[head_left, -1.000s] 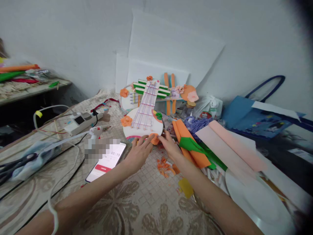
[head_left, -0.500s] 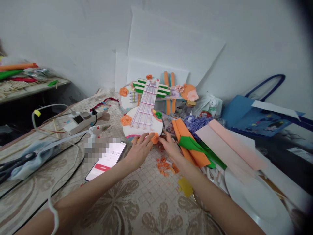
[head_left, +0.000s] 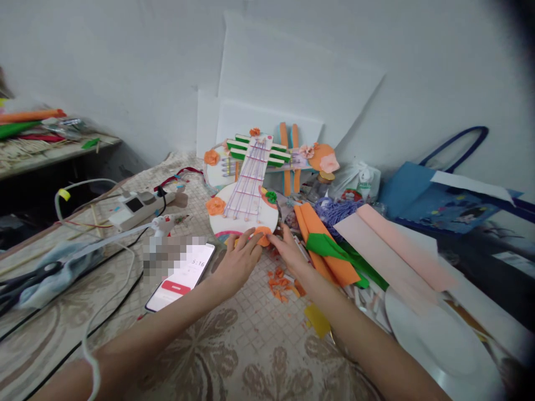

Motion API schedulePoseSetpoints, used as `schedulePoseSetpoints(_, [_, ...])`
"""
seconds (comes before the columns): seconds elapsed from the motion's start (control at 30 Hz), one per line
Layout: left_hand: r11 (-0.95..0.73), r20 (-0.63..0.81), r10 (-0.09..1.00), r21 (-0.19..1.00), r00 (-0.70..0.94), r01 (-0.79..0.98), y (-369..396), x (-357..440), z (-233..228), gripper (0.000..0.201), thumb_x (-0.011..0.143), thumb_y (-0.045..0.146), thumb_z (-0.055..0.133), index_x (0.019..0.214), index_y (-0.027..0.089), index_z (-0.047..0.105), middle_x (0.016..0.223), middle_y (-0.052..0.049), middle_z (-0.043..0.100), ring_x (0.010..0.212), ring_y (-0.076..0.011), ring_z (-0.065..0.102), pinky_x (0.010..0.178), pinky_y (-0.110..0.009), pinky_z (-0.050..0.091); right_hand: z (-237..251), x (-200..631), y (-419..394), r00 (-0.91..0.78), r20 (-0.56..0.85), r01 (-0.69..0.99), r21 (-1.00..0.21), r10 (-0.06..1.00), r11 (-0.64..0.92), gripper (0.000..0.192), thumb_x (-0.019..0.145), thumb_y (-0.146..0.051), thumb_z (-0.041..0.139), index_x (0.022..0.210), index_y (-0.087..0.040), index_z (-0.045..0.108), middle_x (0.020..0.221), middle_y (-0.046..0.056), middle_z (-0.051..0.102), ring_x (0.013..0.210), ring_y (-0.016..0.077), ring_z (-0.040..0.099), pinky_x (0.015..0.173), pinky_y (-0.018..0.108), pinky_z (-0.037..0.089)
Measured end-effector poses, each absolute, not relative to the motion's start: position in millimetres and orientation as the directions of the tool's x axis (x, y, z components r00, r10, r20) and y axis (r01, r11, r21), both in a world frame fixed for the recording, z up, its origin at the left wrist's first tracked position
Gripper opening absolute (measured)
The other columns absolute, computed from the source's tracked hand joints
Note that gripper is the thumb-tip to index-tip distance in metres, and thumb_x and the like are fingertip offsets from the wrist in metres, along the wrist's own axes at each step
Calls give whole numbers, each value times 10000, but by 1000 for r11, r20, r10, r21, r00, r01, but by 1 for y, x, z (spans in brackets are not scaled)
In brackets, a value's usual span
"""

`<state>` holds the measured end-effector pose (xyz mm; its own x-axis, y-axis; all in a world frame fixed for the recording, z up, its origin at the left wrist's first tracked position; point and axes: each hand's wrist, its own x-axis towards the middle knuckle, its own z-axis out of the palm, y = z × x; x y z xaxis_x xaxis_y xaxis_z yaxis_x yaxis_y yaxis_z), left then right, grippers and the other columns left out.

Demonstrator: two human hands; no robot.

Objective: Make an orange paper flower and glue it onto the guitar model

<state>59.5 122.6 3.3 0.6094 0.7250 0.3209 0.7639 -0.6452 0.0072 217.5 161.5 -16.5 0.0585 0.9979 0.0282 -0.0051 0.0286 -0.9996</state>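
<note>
The guitar model [head_left: 270,216] sits ahead on the bench [head_left: 234,348], strings [head_left: 246,192] and flowers [head_left: 216,206] already on; what's left I can't tell. My left hand [head_left: 240,259] rests fingers on the lower orange flower [head_left: 263,235], right hand [head_left: 290,250] at its edge, grip unclear. Bench surface shows between my forearms [head_left: 167,328], phone [head_left: 184,273] leftward, orange scraps [head_left: 281,283] rightward.

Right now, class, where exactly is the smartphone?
In the head view, the smartphone lies left of centre on the patterned tablecloth, to the left of the left hand; the white glue gun is behind it, further left.
</note>
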Motion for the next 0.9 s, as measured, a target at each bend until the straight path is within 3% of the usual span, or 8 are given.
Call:
schedulePoseSetpoints(0.17, [-644, 318, 730, 25, 604, 765, 120, 58, 5, 294, 814, -18, 338, 926, 146, 555, 1353, -129, 432, 1305, -311, 268, 947, -545, 301, -16, 216, 161, 45, 53, -10, -999, 998, 54, 490, 671, -200, 610, 1136, -240, 462, 1060, 33, 638, 947, 195, 601, 806, 320, 478])
schedulePoseSetpoints(0.37, [-649, 321, 733, 68, 599, 758, 115, 54, 5, 261, 804, -15, 357, 865, 152, 548, 1335, -128, 448, 1294, -304, 284, 945, -524, 296, -16, 221, 158, 80, 21, 19, -1000, 997, 19, 519, 672, -231, 626, 1161, -223, 452, 1032, 51, 633, 849, 190, 613, 676, 294, 499])
schedulePoseSetpoints(0.5, [-650, 353, 730, 98, 585, 753, 109, 52, 6, 261, 794, -24, 352, 856, 154, 533, 1287, -129, 483, 1239, -282, 344, 939, -503, 288, -17, 224, 159, 101, -5, 21, -1000, 995, -7, 486, 694, -308, 622, 1145, -229, 460, 977, 40, 627, 645, 149, 607, 485, 244, 470])
schedulePoseSetpoints(0.67, [-605, 326, 778, 162, 537, 779, 105, 48, 10, 187, 814, 26, 396, 837, 163, 521, 972, -79, 601, 947, -228, 506, 847, -412, 349, -15, 236, 176, 189, -18, 10, -1000, 982, -20, 485, 753, -372, 582, 1185, -248, 399, 1097, 55, 551, 526, 101, 569, 373, 221, 419])
schedulePoseSetpoints(0.77, [-622, 291, 771, 159, 566, 766, 103, 47, 12, 153, 869, 105, 393, 845, 160, 534, 807, -57, 604, 813, -205, 534, 761, -353, 376, -11, 243, 196, 181, -45, 23, -998, 982, -50, 429, 810, -373, 564, 1195, -248, 424, 1083, 47, 560, 590, 117, 587, 439, 236, 464])
schedulePoseSetpoints(0.9, [-656, 267, 747, 143, 609, 741, 98, 48, 13, 219, 910, 213, 383, 797, 150, 560, 765, -65, 625, 793, -209, 562, 743, -343, 390, -5, 245, 218, 19, -157, 43, -987, 987, -158, 295, 885, -290, 526, 1149, -157, 523, 1122, 80, 565, 911, 195, 593, 754, 383, 512])
